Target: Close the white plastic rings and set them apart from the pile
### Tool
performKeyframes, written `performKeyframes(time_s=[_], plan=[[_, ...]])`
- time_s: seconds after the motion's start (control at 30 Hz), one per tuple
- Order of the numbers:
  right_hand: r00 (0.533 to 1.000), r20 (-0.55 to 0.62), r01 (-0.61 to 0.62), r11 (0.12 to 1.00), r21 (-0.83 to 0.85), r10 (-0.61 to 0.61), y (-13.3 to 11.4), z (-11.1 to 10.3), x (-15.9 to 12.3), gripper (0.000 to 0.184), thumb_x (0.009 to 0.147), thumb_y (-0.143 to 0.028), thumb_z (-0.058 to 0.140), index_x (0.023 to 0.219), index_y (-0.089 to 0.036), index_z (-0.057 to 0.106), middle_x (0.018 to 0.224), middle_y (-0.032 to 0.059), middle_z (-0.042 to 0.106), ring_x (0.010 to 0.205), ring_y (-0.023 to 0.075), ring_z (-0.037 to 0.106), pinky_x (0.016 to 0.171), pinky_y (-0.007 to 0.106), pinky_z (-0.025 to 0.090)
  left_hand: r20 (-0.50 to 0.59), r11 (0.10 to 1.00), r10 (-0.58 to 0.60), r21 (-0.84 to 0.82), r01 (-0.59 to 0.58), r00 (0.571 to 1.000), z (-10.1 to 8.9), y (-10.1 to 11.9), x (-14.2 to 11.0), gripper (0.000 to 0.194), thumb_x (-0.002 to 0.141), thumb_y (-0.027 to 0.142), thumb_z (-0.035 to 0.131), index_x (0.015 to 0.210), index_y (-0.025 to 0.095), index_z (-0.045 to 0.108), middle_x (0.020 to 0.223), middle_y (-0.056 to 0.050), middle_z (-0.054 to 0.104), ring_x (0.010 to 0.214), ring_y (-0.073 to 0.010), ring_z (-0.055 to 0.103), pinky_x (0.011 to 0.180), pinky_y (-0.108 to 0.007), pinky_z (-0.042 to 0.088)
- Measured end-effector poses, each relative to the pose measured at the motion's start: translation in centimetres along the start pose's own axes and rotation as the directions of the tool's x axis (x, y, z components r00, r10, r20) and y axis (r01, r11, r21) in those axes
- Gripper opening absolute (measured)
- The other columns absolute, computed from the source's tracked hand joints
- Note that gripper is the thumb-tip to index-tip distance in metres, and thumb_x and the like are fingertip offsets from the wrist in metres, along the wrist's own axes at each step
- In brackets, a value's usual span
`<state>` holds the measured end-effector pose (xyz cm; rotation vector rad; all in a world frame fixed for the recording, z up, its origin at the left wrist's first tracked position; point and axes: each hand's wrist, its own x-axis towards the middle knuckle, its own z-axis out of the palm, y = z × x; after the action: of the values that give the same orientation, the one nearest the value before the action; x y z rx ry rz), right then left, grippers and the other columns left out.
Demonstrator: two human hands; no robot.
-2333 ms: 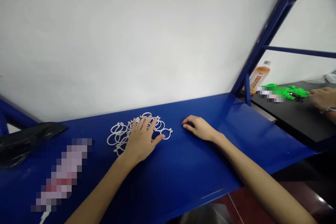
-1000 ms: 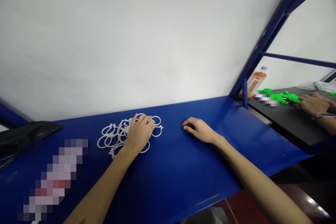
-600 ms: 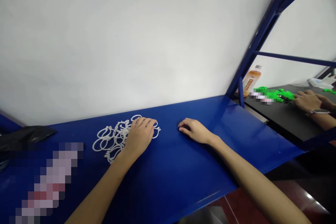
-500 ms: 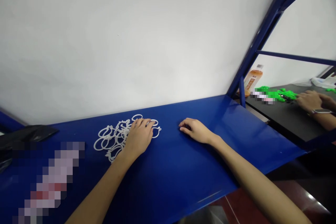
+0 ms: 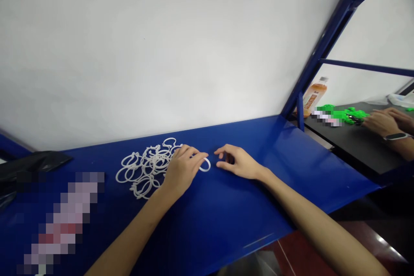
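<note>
A pile of thin white plastic rings (image 5: 152, 161) with small knobs lies on the blue table (image 5: 246, 211). My left hand (image 5: 184, 166) is over the pile's right edge, its fingers closed on one white ring (image 5: 207, 165) whose right side sticks out past the fingertips. Part of that ring is hidden behind the fingers. Just to its right, my right hand (image 5: 237, 161) rests on its side on the table, thumb and fingers apart and nothing between them. A small gap separates it from the ring.
A black plastic bag (image 5: 35, 164) and a blurred-out pale object (image 5: 64, 220) lie on the left. Beyond the blue frame post (image 5: 318, 58), another person's hands (image 5: 384, 123) work at a black table (image 5: 349, 146) with green pieces (image 5: 346, 115) and a bottle (image 5: 314, 98).
My left hand has shifted right from the pile, now with a ring in its fingers. My right hand has moved slightly left, and its thumb and fingers have spread.
</note>
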<state>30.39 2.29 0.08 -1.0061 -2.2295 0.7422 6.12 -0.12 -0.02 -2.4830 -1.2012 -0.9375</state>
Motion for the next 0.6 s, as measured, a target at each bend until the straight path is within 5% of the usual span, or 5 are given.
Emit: performKeyframes(time_s=[0.13,0.33,0.47,0.6], plan=[[0.999,0.030,-0.021,0.971,0.238,0.014,-1.8,1.6,-0.2,0.036,0.083,-0.045,0.074,0.107,-0.020,0.061,0.083,-0.0009,0.064,0.066,0.0116,0.057,0.062,0.025,0.047,-0.010,0.998,0.013,-0.053,-0.013,1.000,0.5,2.0,0.1,0.014,0.097,0.030,0.054,0.098,0.021,0.065,0.085,-0.002,0.068,0.081,-0.0202,0.056,0.077,-0.036,0.045],[0.996,0.005,-0.078,0.854,0.514,0.088,-1.8,2.3,0.1,0.034,0.087,-0.042,0.071,0.110,-0.021,0.058,0.069,-0.0054,0.060,0.058,0.0101,0.058,0.058,0.024,0.048,-0.021,0.972,-0.075,-0.226,0.069,0.997,0.9,2.0,-0.1,0.009,0.098,0.026,0.053,0.102,0.020,0.058,0.092,-0.003,0.067,0.087,-0.0186,0.060,0.079,-0.034,0.047],[0.990,-0.024,-0.100,0.803,0.587,0.140,-1.0,1.6,0.4,0.033,0.090,-0.045,0.066,0.110,-0.020,0.060,0.073,-0.0029,0.062,0.053,0.0087,0.057,0.054,0.023,0.050,0.005,0.956,-0.059,-0.288,0.058,0.998,0.8,2.0,-0.2,0.012,0.098,0.021,0.049,0.107,0.020,0.056,0.099,-0.004,0.067,0.094,-0.0194,0.059,0.085,-0.036,0.048],[0.986,-0.003,-0.141,0.842,0.521,0.166,-0.7,1.2,0.5,0.032,0.091,-0.046,0.062,0.106,-0.018,0.063,0.076,-0.0003,0.064,0.053,0.0096,0.058,0.054,0.025,0.051,0.006,0.966,-0.035,-0.258,0.036,0.999,1.1,2.0,-0.3,0.015,0.099,0.022,0.048,0.109,0.020,0.058,0.101,-0.005,0.068,0.095,-0.0203,0.059,0.086,-0.037,0.048]])
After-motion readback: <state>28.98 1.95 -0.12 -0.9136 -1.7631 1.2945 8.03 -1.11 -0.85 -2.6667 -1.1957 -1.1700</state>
